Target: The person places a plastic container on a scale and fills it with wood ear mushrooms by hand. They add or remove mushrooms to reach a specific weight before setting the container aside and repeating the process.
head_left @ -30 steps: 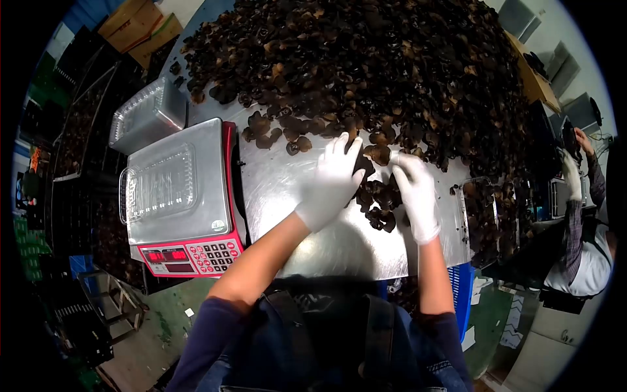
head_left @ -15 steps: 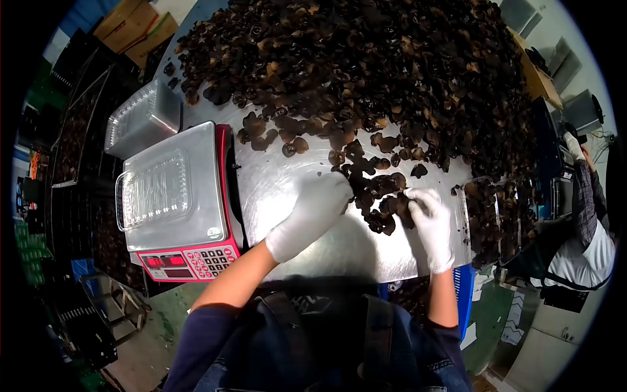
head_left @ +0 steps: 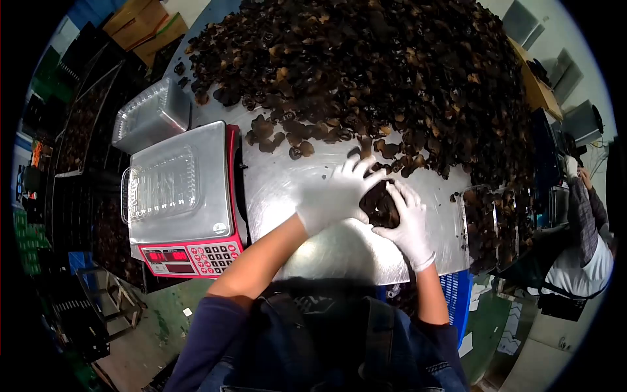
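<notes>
A small bunch of dark wood ear mushrooms (head_left: pixel 380 206) lies on the metal tabletop (head_left: pixel 274 189) between my two white-gloved hands. My left hand (head_left: pixel 341 195) is on its left side, fingers spread and stretched forward. On the right, my right hand (head_left: pixel 407 221) curves around the bunch with thumb and fingers apart. Both hands seem to touch the bunch, though its edges are partly hidden. Just beyond them rises a large heap of wood ear mushrooms (head_left: pixel 366 72). Left of my left hand, a clear plastic box (head_left: pixel 160 186) rests on a red digital scale (head_left: pixel 222 202).
Stacked clear boxes (head_left: pixel 153 114) stand behind the scale. Mushroom-filled clear boxes (head_left: pixel 486 222) sit at the table's right side. A blue crate (head_left: pixel 459 297) is below the front edge. Another person (head_left: pixel 581 235) is at the far right. Cardboard boxes (head_left: pixel 140 26) are at the back left.
My left hand has opened from a closed pose and shifted right. My right hand has moved left and lower. The loose mushrooms are now gathered into a tighter bunch between them.
</notes>
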The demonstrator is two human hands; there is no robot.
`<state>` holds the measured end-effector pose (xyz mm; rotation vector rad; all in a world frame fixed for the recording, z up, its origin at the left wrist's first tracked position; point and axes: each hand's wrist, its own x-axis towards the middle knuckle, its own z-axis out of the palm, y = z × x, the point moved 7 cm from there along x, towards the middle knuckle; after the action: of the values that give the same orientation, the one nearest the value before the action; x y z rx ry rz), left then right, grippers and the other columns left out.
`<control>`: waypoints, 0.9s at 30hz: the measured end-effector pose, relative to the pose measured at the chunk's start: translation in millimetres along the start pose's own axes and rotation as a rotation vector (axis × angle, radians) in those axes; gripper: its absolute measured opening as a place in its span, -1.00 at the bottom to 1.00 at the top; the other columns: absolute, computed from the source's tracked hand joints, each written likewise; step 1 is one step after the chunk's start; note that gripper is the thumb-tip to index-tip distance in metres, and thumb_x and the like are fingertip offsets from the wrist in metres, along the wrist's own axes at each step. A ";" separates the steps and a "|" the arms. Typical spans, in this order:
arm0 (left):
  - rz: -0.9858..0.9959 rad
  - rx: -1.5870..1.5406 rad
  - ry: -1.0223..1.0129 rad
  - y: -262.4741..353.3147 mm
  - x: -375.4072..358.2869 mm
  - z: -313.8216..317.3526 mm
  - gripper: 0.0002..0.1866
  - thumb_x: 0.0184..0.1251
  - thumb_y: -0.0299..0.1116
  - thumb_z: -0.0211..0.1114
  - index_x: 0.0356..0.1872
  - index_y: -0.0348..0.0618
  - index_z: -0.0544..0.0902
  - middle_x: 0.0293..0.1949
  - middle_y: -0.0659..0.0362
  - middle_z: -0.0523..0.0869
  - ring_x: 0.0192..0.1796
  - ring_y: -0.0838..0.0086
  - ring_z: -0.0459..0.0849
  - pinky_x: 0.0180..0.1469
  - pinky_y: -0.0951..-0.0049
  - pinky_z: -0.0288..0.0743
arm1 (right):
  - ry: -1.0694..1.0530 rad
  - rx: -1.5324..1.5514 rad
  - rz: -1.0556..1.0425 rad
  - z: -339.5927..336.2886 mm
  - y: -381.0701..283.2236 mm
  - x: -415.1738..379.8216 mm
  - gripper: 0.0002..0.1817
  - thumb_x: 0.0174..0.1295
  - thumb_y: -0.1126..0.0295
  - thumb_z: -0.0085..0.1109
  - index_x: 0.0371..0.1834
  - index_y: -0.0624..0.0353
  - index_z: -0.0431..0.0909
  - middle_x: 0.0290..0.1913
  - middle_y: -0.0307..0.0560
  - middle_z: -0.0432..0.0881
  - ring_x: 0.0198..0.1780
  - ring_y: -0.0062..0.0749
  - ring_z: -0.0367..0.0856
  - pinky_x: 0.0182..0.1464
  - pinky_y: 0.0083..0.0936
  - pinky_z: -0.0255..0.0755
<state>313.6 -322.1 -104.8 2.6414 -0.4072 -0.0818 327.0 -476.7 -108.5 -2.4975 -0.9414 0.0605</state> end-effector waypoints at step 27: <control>-0.387 0.007 0.701 -46.0 -204.0 -221.3 -0.54 -0.11 -0.46 0.40 -0.04 -0.07 0.67 0.00 0.11 0.58 0.13 0.15 0.51 0.14 0.24 0.53 | 0.177 0.708 -0.379 -30.2 -278.7 107.2 -0.44 -0.12 0.72 0.21 0.09 0.26 0.58 0.02 -0.01 0.60 0.10 -0.24 0.61 0.19 -0.42 0.49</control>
<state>159.2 -125.6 69.1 2.5087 0.3356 0.6988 243.9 -238.3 53.9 -1.6310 -1.0700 0.0397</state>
